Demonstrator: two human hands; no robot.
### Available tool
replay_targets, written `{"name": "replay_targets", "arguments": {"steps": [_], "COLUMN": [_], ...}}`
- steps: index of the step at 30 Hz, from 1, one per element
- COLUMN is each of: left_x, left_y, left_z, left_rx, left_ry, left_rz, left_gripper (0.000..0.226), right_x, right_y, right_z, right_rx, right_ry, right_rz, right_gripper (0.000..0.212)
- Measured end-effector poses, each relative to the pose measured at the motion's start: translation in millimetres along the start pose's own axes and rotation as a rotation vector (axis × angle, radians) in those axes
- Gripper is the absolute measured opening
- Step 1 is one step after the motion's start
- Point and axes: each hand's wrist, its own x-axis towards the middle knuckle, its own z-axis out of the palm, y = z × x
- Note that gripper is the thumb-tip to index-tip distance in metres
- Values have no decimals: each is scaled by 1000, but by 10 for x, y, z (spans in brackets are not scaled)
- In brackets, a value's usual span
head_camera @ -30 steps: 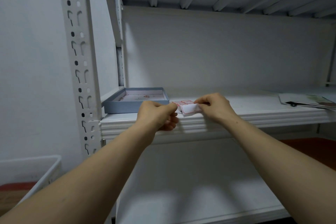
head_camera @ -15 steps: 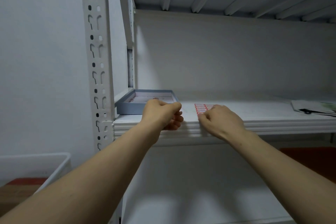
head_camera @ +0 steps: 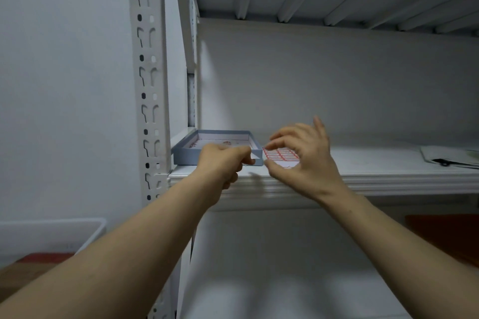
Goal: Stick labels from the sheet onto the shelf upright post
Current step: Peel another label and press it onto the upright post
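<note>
The label sheet (head_camera: 282, 154), white with rows of red-framed labels, lies flat on the shelf board (head_camera: 375, 179) just right of a grey box. My right hand (head_camera: 302, 160) hovers over it with fingers spread, holding nothing. My left hand (head_camera: 222, 163) is closed in front of the box, thumb and forefinger pinched on a small white piece that looks like a peeled label (head_camera: 255, 155). The white perforated upright post (head_camera: 151, 85) stands to the left of both hands, a little apart from my left hand.
A shallow grey box (head_camera: 185, 156) with papers inside sits at the shelf's left end against the post. Papers and a dark clip (head_camera: 449, 156) lie at the far right. A white bin (head_camera: 54, 232) stands low on the left. A lower shelf (head_camera: 285, 272) lies beneath.
The sheet went from being held in both hands to lying on the shelf. My right hand has opened and lifted off it. The view shifted left, bringing the post nearer the centre.
</note>
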Motion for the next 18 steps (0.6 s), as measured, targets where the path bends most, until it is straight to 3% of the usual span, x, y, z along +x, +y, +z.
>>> {"name": "replay_targets", "arguments": {"steps": [7, 14, 18], "left_x": [-27, -36, -60], "left_y": [-17, -25, -29], "left_z": [-26, -120, -170], "left_rx": [1, -8, -60], "left_ry": [-52, -57, -74], "left_rz": [-31, -53, -53], "left_gripper": [13, 11, 14], "right_x": [32, 82, 65], "right_y": [-157, -262, -299], "right_z": [48, 74, 116], "right_rx": [-274, -324, -294], "right_ry": [8, -30, 25], "right_rz": [-195, -234, -148], "right_gripper": [8, 9, 20]}}
